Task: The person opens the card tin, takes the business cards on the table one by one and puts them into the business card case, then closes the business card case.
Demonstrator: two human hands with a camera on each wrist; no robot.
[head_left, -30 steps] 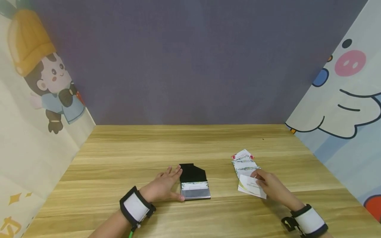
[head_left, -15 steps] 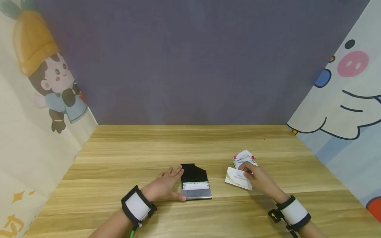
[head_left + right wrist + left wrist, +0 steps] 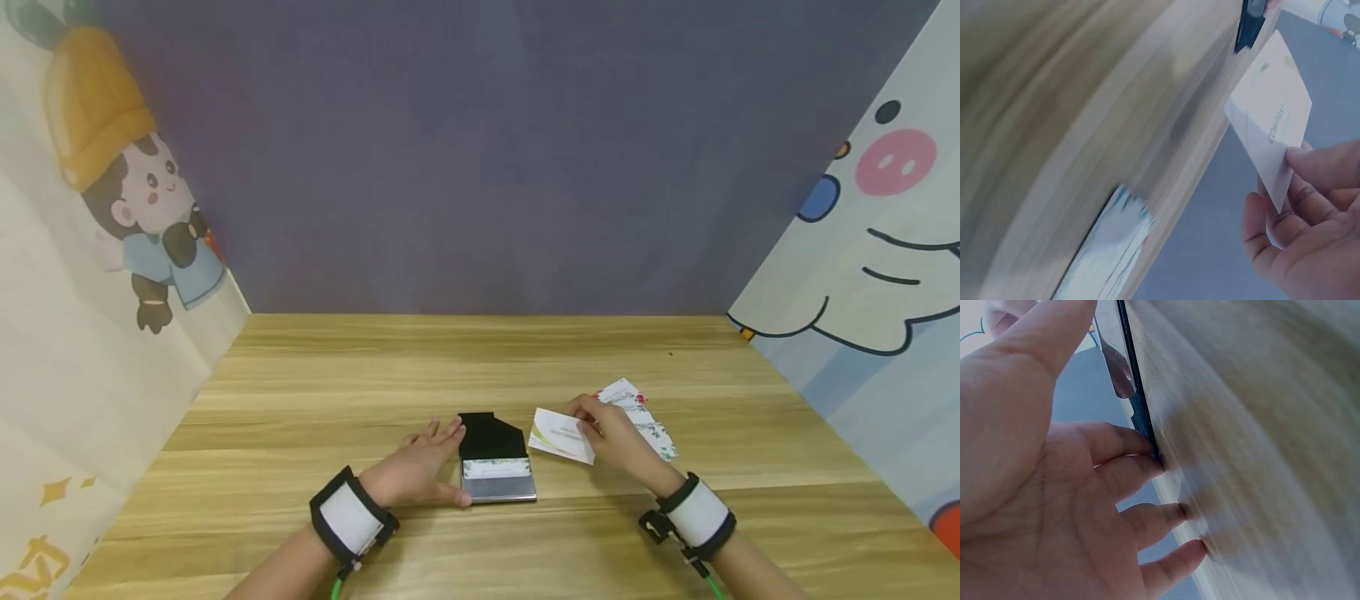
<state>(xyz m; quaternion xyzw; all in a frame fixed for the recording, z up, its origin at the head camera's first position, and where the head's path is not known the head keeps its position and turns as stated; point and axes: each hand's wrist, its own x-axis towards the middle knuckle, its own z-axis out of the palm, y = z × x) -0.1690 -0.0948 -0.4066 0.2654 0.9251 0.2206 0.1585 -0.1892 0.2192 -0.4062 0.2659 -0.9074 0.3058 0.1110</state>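
Observation:
A black and silver card case [image 3: 498, 488] lies with its lid up on the table, a floral-edged card [image 3: 495, 468] showing inside it. My left hand [image 3: 417, 472] rests at the case's left side, fingers spread and fairly straight, fingertips at its edge in the left wrist view. Between thumb and fingers my right hand [image 3: 617, 435] pinches a white business card [image 3: 558, 435] with a yellow-green stripe. That card is just right of the case, held above the table in the right wrist view [image 3: 1272, 106]. Partly behind the right hand lie several overlapping floral cards [image 3: 652, 429].
The wooden table [image 3: 360, 367] ends at a dark grey panel [image 3: 480, 167] at the back. Cartoon-printed walls stand at the left [image 3: 112, 375] and right [image 3: 862, 367]. Each wrist wears a strapped band with a green cable.
My right hand has carried the white business card leftward from the floral cards to near the case. More of the floral cards now shows. The left hand stays at the case.

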